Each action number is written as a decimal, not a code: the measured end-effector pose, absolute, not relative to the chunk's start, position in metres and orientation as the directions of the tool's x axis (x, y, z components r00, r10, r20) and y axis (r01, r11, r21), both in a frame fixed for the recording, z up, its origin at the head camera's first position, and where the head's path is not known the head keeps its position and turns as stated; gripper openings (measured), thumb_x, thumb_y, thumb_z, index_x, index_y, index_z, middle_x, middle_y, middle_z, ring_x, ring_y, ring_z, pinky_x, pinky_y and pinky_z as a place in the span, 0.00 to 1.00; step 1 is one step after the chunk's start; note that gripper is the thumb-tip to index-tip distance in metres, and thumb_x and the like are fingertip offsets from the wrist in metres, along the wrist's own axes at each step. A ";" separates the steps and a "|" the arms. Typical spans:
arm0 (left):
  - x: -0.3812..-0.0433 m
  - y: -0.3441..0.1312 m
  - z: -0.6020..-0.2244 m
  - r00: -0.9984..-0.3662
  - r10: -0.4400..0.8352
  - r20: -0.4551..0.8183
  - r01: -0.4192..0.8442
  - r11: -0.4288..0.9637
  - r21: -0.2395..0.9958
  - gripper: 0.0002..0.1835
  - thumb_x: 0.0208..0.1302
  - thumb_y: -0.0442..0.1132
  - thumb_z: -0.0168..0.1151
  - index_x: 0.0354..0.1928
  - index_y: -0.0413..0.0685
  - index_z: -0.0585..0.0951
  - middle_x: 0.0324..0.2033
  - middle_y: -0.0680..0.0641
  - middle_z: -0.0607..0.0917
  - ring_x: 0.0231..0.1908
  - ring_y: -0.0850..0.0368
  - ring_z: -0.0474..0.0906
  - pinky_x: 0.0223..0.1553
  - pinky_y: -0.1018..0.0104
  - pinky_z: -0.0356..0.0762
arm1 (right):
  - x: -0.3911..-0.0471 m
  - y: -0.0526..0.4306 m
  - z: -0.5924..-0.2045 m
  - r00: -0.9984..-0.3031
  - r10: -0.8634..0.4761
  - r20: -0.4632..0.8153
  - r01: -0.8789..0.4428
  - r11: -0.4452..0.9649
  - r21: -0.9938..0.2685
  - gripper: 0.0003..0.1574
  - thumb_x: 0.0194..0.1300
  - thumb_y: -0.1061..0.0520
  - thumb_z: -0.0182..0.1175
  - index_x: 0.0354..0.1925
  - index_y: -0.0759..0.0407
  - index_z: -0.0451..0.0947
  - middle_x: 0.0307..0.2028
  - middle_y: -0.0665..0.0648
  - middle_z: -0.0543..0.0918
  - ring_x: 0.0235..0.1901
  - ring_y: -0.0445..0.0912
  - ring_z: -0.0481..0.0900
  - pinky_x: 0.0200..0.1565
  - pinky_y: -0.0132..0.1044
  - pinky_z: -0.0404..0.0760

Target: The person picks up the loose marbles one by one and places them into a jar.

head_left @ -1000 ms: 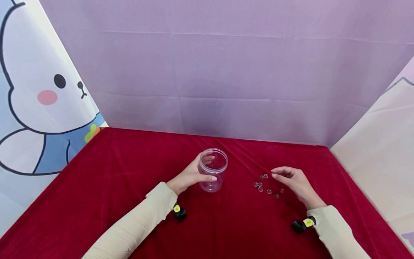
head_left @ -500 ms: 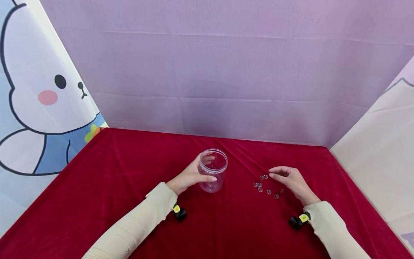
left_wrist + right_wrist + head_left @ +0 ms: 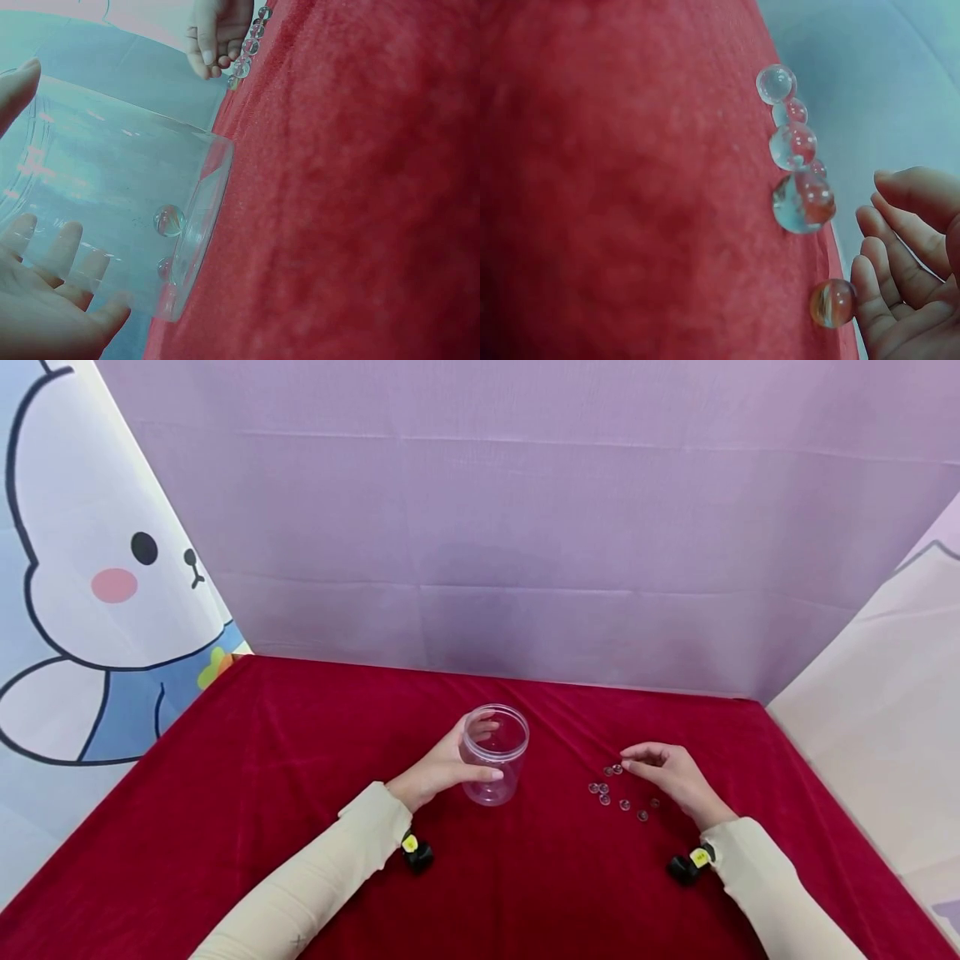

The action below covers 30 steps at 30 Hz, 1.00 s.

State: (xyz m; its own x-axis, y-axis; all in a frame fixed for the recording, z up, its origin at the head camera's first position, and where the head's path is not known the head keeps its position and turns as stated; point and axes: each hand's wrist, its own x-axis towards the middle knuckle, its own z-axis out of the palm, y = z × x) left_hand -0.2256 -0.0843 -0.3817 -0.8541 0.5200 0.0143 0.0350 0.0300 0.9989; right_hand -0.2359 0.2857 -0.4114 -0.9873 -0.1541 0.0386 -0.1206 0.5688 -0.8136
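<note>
A clear plastic jar (image 3: 507, 772) stands upright on the red cloth, its mouth uncovered. My left hand (image 3: 442, 764) grips it from the left side, thumb in front and fingers behind. Low inside the jar, the left wrist view shows a glass marble (image 3: 169, 220) and part of another. Several loose glass marbles (image 3: 603, 788) lie on the cloth right of the jar. Over their right side hovers my right hand (image 3: 671, 774); its fingers are loosely bent. In the right wrist view a gap shows between thumb and fingers, with an amber-streaked marble (image 3: 832, 303) close by the fingers.
Red velvet cloth (image 3: 337, 718) covers the table. A lilac curtain (image 3: 480, 527) closes the back, a rabbit-printed sheet (image 3: 82, 560) the left, and a pale sheet (image 3: 892, 693) the right. Black wrist cameras (image 3: 418, 857) hang below both wrists.
My right hand has shifted slightly left, its fingertips now nearer the far pair of marbles. The left hand and the jar have stayed still.
</note>
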 end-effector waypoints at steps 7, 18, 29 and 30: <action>-0.224 -0.086 -0.379 -0.851 0.524 0.018 0.031 0.018 0.999 0.45 0.54 0.30 0.66 0.70 0.53 0.52 0.66 0.46 0.62 0.69 0.44 0.52 0.63 0.50 0.63 | -0.237 0.288 -0.410 -0.989 -0.149 0.001 -0.088 0.579 -0.810 0.21 0.60 0.53 0.65 0.48 0.65 0.80 0.38 0.61 0.84 0.31 0.42 0.75 0.31 0.31 0.75; -0.223 -0.086 -0.378 -0.848 0.529 0.026 0.033 0.003 0.999 0.45 0.54 0.31 0.66 0.70 0.55 0.52 0.68 0.39 0.58 0.68 0.42 0.52 0.63 0.48 0.62 | -0.240 0.287 -0.411 -0.982 -0.186 -0.042 -0.067 0.545 -0.836 0.21 0.60 0.56 0.64 0.49 0.66 0.79 0.40 0.61 0.84 0.33 0.40 0.77 0.34 0.30 0.75; -0.238 -0.084 -0.399 -0.848 0.529 0.028 0.038 0.008 0.999 0.47 0.54 0.30 0.66 0.71 0.57 0.51 0.69 0.41 0.57 0.69 0.44 0.51 0.63 0.47 0.62 | -0.240 0.285 -0.410 -0.974 -0.194 -0.115 -0.007 0.534 -0.846 0.25 0.60 0.52 0.65 0.52 0.64 0.78 0.47 0.61 0.82 0.29 0.40 0.74 0.22 0.33 0.73; -0.239 -0.084 -0.401 -0.850 0.525 0.030 0.039 0.006 0.999 0.47 0.54 0.30 0.66 0.71 0.58 0.51 0.69 0.42 0.58 0.69 0.45 0.51 0.63 0.47 0.62 | -0.240 0.285 -0.410 -0.974 -0.194 -0.116 -0.006 0.534 -0.845 0.25 0.60 0.51 0.65 0.52 0.64 0.78 0.47 0.62 0.82 0.29 0.40 0.74 0.22 0.34 0.73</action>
State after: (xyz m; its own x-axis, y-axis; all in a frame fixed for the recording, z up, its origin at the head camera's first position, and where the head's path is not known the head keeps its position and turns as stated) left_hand -0.2393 -0.0838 -0.4011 -0.8503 0.5254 0.0297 0.0387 0.0060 0.9992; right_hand -0.2398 0.2853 -0.4104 -0.9740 -0.1944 -0.1165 -0.0056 0.5343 -0.8453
